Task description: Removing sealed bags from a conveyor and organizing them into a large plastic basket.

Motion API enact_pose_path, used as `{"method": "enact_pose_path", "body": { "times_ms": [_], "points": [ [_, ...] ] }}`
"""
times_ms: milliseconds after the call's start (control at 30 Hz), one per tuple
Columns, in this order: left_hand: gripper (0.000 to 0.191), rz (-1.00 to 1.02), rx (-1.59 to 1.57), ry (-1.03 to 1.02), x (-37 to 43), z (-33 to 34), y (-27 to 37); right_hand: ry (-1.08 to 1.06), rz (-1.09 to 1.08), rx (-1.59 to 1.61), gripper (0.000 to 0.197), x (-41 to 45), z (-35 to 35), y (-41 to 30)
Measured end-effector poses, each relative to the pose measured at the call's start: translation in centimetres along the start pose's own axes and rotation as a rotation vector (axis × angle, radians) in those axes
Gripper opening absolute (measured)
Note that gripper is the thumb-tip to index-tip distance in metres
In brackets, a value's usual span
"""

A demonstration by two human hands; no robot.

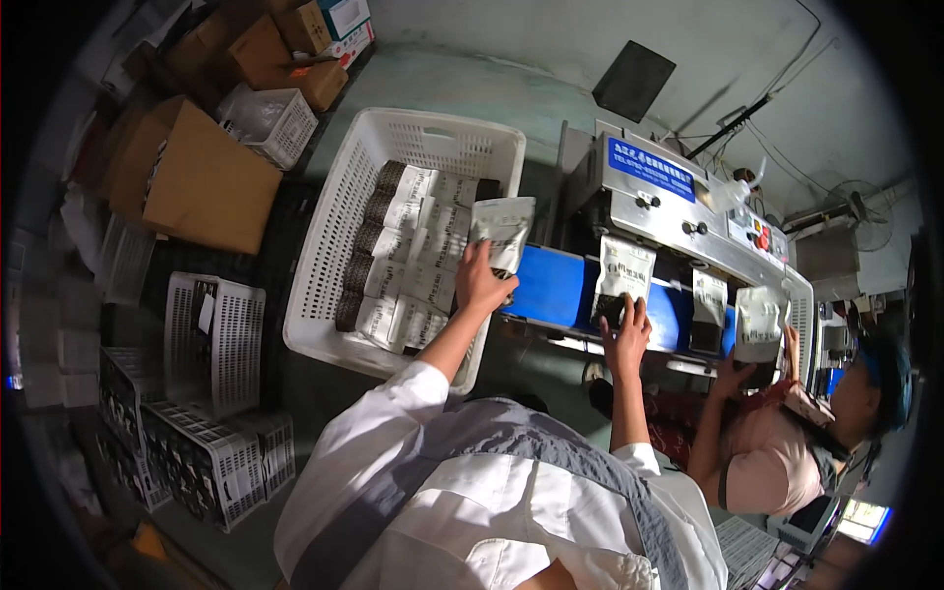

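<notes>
My left hand (483,284) grips a pale stand-up pouch (504,225) over the right side of a white plastic crate (313,295). Inside that crate lie rows of similar printed pouches (413,251) with dark patterned ends. My right hand (627,339) has its fingers on the lower front of another pouch (625,267), whose bottom part looks dark. This one stands upright at the blue conveyor belt (546,280) of a metal band sealer (649,195). Farther along the belt, one more upright pouch (709,299) stands beneath the machine's edge.
At the right, a co-worker (767,457) holds a pouch (759,324) by the belt's far end. Cardboard boxes (214,177) and a small white basket (284,125) are at upper left. White crates (214,346) stand on the floor at left. A fan (859,214) is behind the machine.
</notes>
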State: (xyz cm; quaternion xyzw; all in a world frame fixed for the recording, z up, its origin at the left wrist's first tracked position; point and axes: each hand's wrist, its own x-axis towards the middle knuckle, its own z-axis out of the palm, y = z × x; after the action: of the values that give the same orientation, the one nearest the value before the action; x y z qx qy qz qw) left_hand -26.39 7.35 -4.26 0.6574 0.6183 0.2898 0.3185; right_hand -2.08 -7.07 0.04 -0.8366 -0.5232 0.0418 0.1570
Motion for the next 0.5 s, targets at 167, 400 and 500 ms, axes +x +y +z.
{"method": "enact_pose_path", "body": {
  "times_ms": [167, 400, 500],
  "points": [
    [0.082, -0.272, -0.193, 0.408, 4.1, -1.3, -7.7, 0.047, -0.043, -0.025, 0.071, -0.1, 0.9, -1.8],
    [0.085, -0.649, -0.082, 0.593, 18.5, -0.4, -14.7, -0.01, -0.012, -0.081, 0.074, -0.2, 2.0, -5.3],
    [0.08, -0.763, -0.091, 0.578, 24.6, 1.3, -15.9, -0.08, 0.051, -0.071, 0.077, -0.3, 2.0, -7.1]
  ]
}}
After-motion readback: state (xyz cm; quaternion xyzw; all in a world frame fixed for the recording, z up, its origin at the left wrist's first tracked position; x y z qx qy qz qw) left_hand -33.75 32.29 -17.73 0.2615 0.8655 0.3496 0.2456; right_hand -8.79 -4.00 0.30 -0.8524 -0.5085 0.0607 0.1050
